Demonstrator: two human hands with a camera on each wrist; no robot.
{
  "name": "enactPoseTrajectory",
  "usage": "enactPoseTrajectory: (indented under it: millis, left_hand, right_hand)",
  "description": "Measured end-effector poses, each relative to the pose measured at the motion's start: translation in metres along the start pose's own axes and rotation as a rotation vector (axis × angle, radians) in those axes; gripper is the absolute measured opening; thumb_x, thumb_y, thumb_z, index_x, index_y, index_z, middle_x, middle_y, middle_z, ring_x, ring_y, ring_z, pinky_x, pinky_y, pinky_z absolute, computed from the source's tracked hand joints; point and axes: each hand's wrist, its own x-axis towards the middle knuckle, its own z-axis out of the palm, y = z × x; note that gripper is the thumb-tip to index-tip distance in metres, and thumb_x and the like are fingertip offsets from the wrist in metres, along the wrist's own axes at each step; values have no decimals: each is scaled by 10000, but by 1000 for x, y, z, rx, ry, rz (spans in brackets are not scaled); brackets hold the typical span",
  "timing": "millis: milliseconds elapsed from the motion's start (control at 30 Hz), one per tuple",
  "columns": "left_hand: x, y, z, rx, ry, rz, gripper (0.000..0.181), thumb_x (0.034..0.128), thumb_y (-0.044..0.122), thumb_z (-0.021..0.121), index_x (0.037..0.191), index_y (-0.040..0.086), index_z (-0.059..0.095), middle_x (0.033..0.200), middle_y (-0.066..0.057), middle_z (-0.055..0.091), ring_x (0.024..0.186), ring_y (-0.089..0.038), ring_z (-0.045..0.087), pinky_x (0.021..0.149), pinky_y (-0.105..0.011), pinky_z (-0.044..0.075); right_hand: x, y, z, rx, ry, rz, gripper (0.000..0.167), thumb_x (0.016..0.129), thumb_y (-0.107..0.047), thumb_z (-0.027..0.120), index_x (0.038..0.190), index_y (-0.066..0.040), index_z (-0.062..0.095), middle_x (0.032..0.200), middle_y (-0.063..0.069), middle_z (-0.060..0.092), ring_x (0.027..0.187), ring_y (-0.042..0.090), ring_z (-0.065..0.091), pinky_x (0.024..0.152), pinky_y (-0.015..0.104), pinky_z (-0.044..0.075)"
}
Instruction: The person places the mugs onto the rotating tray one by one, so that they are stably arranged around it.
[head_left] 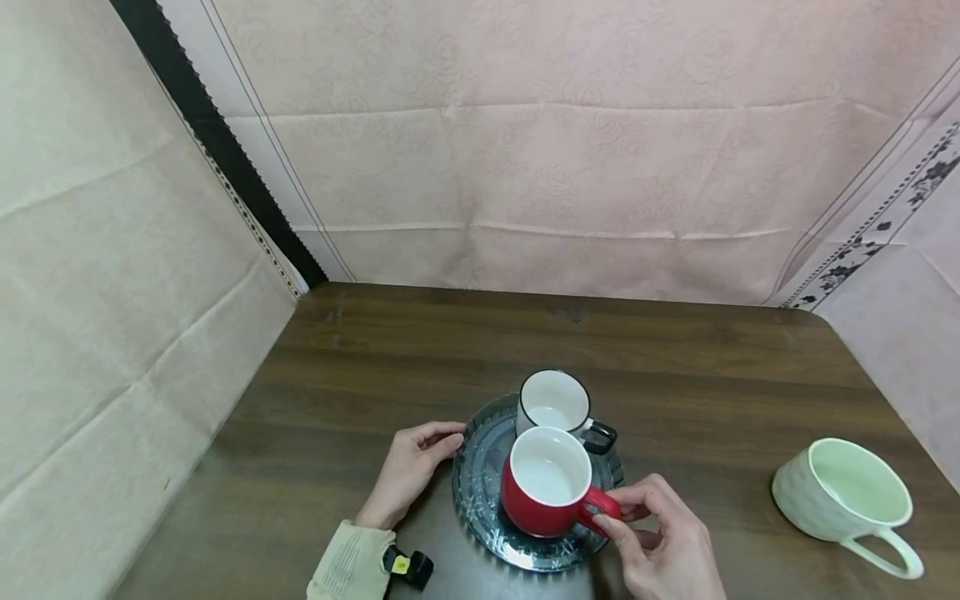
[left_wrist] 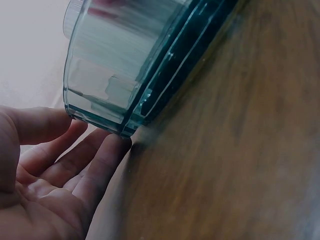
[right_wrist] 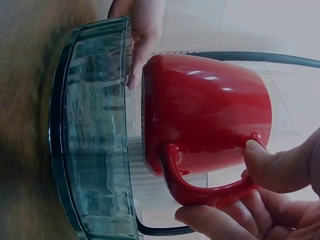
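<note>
A red mug (head_left: 544, 508) with a white inside hangs just above the round glass tray (head_left: 480, 508), a small gap under its base in the right wrist view. My right hand (head_left: 663, 533) pinches the mug's handle between thumb and fingers. Behind it, a white mug (head_left: 553, 398) with a black rim and black handle stands upright on the tray, its lower part hidden by the red one. At the tray's left side, my left hand (head_left: 416, 467) holds the edge, with thumb and fingertips against the clear wall (left_wrist: 100, 95).
A pale green mug (head_left: 832, 492) stands on the wooden table (head_left: 375, 358) to the right, its handle facing the near right. Light cloth (head_left: 525, 167) hangs behind and on both sides of the table. A black strap with a small device (head_left: 408, 567) circles the left wrist.
</note>
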Motion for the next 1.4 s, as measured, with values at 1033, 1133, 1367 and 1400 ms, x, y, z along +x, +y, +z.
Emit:
enactPoseTrajectory:
  millis: [1033,1133,1367,1400]
  left_hand:
    - [0,0,1,21,-5,-9,220,913,225,695,1103,123,737,1104,-52,698,963,-196,645,830,-320,533]
    - [-1,0,1,18,-5,-11,217,912,229,696,1099,127,738,1099,-49,699,962,-195,645,833,-325,533]
    - [-1,1,0,18,-6,-12,219,910,233,699,1099,132,739,1097,-44,700,969,-192,648,835,-328,533]
    - [-1,1,0,20,-7,-12,220,909,235,699,1100,132,738,1098,-44,700,969,-192,647,837,-329,533]
  right_hand:
    - [4,-3,12,24,-31,24,245,776,-25,809,959,-137,690,933,13,581,846,205,582,634,248,564]
    - [4,-4,13,24,-37,31,245,778,-25,807,959,-142,691,932,13,578,841,207,578,634,241,561]
    - [6,-2,14,33,-54,18,239,784,-46,806,974,-134,691,932,18,575,828,196,564,613,224,546]
    - [7,-2,15,35,-55,18,238,784,-49,806,974,-135,692,933,16,576,827,195,564,613,223,545]
